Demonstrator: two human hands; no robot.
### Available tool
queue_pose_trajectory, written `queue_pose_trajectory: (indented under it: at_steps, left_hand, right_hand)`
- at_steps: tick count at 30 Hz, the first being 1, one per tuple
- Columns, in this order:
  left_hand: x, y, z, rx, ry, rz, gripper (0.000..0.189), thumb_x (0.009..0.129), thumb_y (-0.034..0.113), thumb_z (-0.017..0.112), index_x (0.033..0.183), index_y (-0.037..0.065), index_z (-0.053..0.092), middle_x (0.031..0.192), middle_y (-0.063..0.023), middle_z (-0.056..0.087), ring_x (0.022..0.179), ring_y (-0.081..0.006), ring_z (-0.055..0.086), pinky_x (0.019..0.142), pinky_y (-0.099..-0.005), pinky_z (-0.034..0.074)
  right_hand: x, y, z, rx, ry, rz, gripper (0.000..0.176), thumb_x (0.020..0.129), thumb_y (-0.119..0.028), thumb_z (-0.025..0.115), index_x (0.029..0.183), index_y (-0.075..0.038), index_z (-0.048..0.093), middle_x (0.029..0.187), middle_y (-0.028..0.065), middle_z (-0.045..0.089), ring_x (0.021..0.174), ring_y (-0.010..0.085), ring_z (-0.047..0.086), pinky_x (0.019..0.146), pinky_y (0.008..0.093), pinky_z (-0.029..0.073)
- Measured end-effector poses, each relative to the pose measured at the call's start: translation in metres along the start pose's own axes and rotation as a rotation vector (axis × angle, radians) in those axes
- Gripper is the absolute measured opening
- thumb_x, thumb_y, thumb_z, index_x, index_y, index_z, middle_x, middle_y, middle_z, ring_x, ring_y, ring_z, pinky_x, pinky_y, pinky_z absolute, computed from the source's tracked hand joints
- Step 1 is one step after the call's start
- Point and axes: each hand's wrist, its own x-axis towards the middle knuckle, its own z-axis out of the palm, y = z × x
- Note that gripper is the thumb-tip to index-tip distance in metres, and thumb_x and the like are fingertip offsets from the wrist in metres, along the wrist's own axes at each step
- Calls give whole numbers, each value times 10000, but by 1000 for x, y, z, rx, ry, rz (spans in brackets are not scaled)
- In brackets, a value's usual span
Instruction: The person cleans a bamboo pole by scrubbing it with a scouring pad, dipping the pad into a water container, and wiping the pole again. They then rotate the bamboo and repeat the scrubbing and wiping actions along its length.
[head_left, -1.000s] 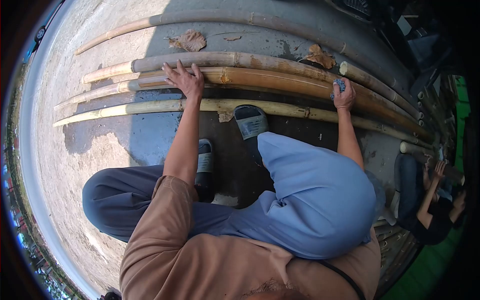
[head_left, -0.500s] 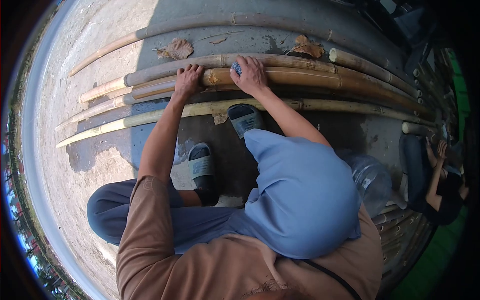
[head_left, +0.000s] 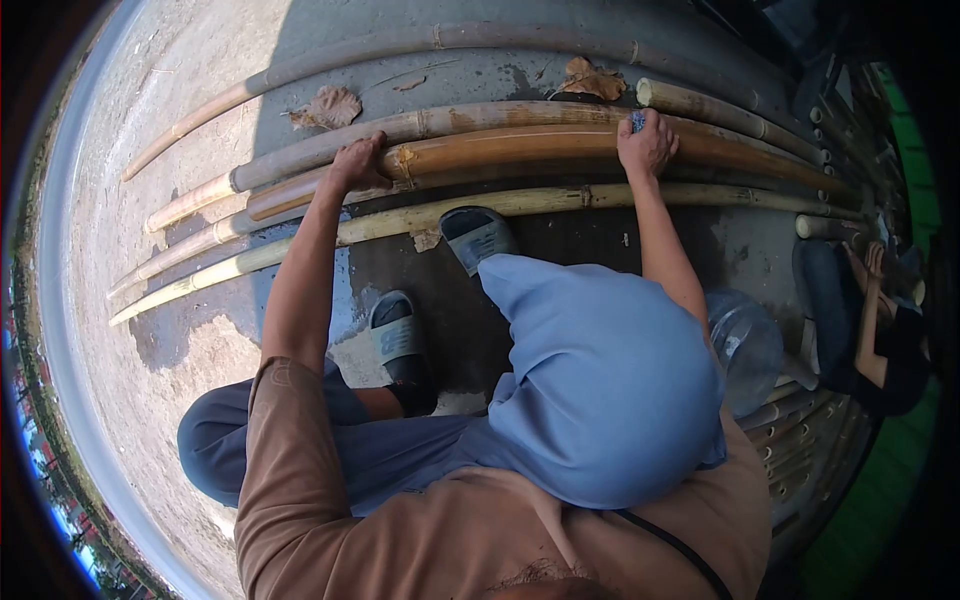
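Observation:
A wet brown bamboo pole [head_left: 510, 150] lies across in front of me. My left hand [head_left: 360, 164] is closed over it, just left of a node. My right hand [head_left: 648, 146] presses a small speckled blue-grey scrubbing pad [head_left: 637, 121] onto the same pole, farther right. The palm and fingers hide part of the pad. Directly behind is a greyish bamboo pole [head_left: 380, 130], and nearer my feet runs a paler yellow one [head_left: 520, 202].
Another long pole [head_left: 340, 60] and dry leaves [head_left: 330, 108] lie beyond. A short pole [head_left: 720, 110] is at the right. Sandals [head_left: 398, 335] are on my feet. A clear plastic bottle [head_left: 745, 350], stacked bamboo [head_left: 800, 440] and a seated person [head_left: 880, 330] are at my right.
My right hand has slid well to the right along the brown pole with the scrubbing pad. My left hand keeps its place by the node. The view has shifted slightly.

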Motion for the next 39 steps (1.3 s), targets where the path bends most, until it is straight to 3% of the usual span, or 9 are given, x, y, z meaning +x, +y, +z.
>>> queue_pose_trajectory:
  at_steps: [7, 11, 15, 18, 22, 26, 28, 33, 39]
  left_hand:
    - [5, -9, -2, -219, -14, 73, 962, 538, 289, 972, 1424, 138, 630, 1251, -186, 676, 1221, -402, 646, 1046, -475, 528]
    - [12, -20, 0, -274, -22, 82, 914, 543, 272, 970, 1398, 125, 683, 1264, -182, 664, 1221, -389, 646, 1069, -458, 522]
    - [9, -11, -12, -216, 14, 131, 842, 552, 287, 973, 1337, 102, 730, 1223, -177, 726, 1167, -349, 686, 1056, -432, 536]
    - [15, -14, -10, -211, -88, 58, 846, 582, 257, 977, 1364, 74, 708, 1211, -170, 752, 1164, -326, 701, 1037, -416, 539]
    - [12, 4, -17, -283, -167, 52, 768, 607, 315, 975, 1297, 71, 740, 1218, -181, 762, 1158, -346, 707, 1039, -426, 545]
    - [0, 1, -2, -309, -16, 112, 815, 610, 350, 992, 1331, 74, 731, 1256, -176, 761, 1192, -344, 705, 1056, -429, 534]
    - [0, -6, 1, -332, 5, 124, 861, 610, 377, 1000, 1363, 70, 718, 1280, -172, 757, 1215, -341, 700, 1069, -430, 526]
    - [-10, -8, -1, -349, -73, 79, 915, 648, 420, 997, 1423, 53, 677, 1340, -176, 731, 1288, -328, 664, 1111, -420, 504]
    - [-18, -1, 13, -501, -114, 89, 853, 703, 361, 993, 1427, 50, 665, 1321, -152, 709, 1248, -305, 672, 1070, -412, 525]
  right_hand:
    - [-94, -293, 13, 538, -423, -493, 376, 901, -322, 688, 1198, -105, 612, 1112, 221, 646, 1193, 422, 606, 1160, 634, 375]
    - [-70, -237, 13, 511, -380, -414, 367, 907, -327, 671, 1207, -119, 629, 1137, 166, 681, 1190, 378, 627, 1195, 643, 330]
    - [-16, -62, 12, 225, -124, -158, 374, 926, -338, 657, 1222, -109, 646, 1176, 153, 710, 1174, 380, 641, 1152, 599, 373]
    - [13, 38, 8, -69, 5, -30, 382, 928, -356, 673, 1234, -129, 642, 1192, 143, 712, 1223, 373, 623, 1192, 652, 324]
    - [-18, -60, 18, 127, -136, -88, 361, 932, -360, 659, 1198, -118, 631, 1149, 156, 698, 1207, 384, 626, 1207, 665, 309]
    - [-90, -244, 12, 536, -372, -380, 355, 911, -301, 662, 1194, -91, 620, 1130, 193, 636, 1213, 396, 601, 1238, 661, 274]
    - [-98, -272, 5, 524, -429, -522, 362, 891, -279, 688, 1200, -100, 626, 1116, 195, 650, 1199, 391, 612, 1245, 644, 276]
    - [-63, -156, 20, 446, -194, -217, 330, 905, -296, 690, 1178, -115, 647, 1069, 139, 714, 1144, 352, 654, 1238, 639, 281]
    - [-16, 52, 8, -71, -13, 133, 413, 932, -384, 659, 1259, -131, 650, 1227, 133, 711, 1323, 350, 582, 1244, 656, 259]
